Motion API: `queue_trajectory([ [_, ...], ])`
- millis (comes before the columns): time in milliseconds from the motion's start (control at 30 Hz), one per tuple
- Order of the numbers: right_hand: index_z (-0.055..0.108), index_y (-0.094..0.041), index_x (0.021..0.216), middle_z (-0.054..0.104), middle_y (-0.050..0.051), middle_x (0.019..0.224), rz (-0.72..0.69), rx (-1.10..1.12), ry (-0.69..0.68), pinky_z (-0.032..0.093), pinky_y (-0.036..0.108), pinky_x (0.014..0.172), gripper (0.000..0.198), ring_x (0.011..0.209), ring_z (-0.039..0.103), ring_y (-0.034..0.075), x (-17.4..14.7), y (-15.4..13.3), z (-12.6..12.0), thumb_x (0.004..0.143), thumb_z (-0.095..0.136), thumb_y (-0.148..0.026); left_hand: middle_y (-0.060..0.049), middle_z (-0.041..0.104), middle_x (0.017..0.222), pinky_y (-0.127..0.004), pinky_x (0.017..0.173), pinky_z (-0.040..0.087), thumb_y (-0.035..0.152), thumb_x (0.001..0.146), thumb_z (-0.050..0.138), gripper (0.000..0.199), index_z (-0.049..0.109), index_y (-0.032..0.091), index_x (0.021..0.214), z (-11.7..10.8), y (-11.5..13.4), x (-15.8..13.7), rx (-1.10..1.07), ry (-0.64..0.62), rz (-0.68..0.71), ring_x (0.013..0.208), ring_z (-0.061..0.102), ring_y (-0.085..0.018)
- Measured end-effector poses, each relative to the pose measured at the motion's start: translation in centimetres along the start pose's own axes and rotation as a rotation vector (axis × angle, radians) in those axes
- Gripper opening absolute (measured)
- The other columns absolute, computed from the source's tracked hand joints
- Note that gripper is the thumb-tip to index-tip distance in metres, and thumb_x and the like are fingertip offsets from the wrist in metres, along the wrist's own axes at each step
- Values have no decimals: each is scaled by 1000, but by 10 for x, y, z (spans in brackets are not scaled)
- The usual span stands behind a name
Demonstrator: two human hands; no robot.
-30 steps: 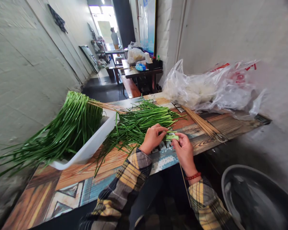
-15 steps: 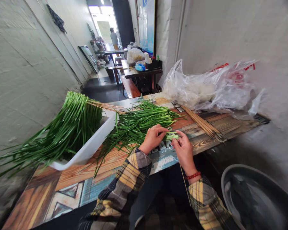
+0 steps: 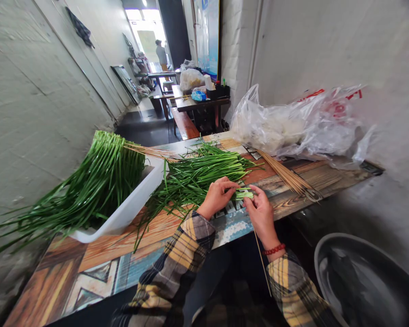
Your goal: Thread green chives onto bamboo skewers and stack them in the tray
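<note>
our left grip point(image 3: 218, 198) and right grip point(image 3: 261, 212) pinch slender pale-green stalks point(image 3: 244, 195) over the multicoloured wood-plank surface point(image 3: 231, 232), a thin tan stick point(image 3: 262, 262) slanting below.

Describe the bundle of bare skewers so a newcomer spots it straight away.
Find the plank-patterned table, then the clear plastic bag with red print at its far right. Just in front, a bundle of thin tan skewers slants toward the near edge. Unlike the tray skewers poking from the chives, these carry no greens.

A grey tub point(image 3: 361, 281) stands at lower right, and farther back a blue packet point(image 3: 198, 96) lies on a dark table point(image 3: 187, 104).
</note>
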State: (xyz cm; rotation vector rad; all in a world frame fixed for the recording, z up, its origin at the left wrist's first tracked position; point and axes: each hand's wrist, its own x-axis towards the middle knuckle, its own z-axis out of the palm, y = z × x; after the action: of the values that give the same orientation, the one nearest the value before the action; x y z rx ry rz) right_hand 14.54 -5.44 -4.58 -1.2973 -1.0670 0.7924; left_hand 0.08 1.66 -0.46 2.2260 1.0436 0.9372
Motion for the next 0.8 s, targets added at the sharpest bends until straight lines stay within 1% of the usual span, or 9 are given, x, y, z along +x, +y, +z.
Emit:
queue_trajectory([
  [167, 51, -19, 119, 61, -3, 65, -3, -16, 5, 45, 24, 57, 42, 58, 59, 13, 0, 3, 0, 81, 60, -35, -3, 60, 81, -23, 73, 44, 18, 86, 55, 20, 73, 19, 93, -1, 1, 0, -3, -18, 12, 78, 56, -13],
  [433, 51, -20, 107, 62, -2, 70, 9, 10, 21, 48, 25, 58, 33, 61, 63, 14, 0, 6, 0, 80, 61, -36, -3, 61, 82, -24, 75, 44, 19, 86, 54, 20, 73, 19, 92, -1, 1, 0, -2, -47, -2, 81, 56, -14],
  [600, 51, -19, 102, 62, -2, 69, 4, -13, 37, 48, 26, 57, 31, 61, 63, 15, 0, 6, 0, 80, 61, -39, -2, 61, 82, -24, 76, 44, 17, 85, 53, 20, 72, 19, 89, 0, 1, -1, 40, -95, -6, 82, 56, -14],
  [700, 51, -19, 102, 62, -2, 68, 6, -10, 37, 47, 26, 55, 31, 60, 62, 15, -1, 5, 1, 80, 60, -40, -3, 62, 86, -25, 78, 44, 16, 84, 53, 20, 72, 20, 89, -1, 3, -2, 73, -119, 9, 86, 57, -15],
  [800, 50, -19, 102, 62, -1, 71, 4, 14, 36, 48, 25, 54, 32, 60, 61, 14, -2, 4, 1, 80, 61, -39, -3, 66, 95, -27, 85, 45, 17, 85, 52, 21, 71, 20, 96, -3, 6, -2, 74, -87, 41, 93, 58, -17],
])
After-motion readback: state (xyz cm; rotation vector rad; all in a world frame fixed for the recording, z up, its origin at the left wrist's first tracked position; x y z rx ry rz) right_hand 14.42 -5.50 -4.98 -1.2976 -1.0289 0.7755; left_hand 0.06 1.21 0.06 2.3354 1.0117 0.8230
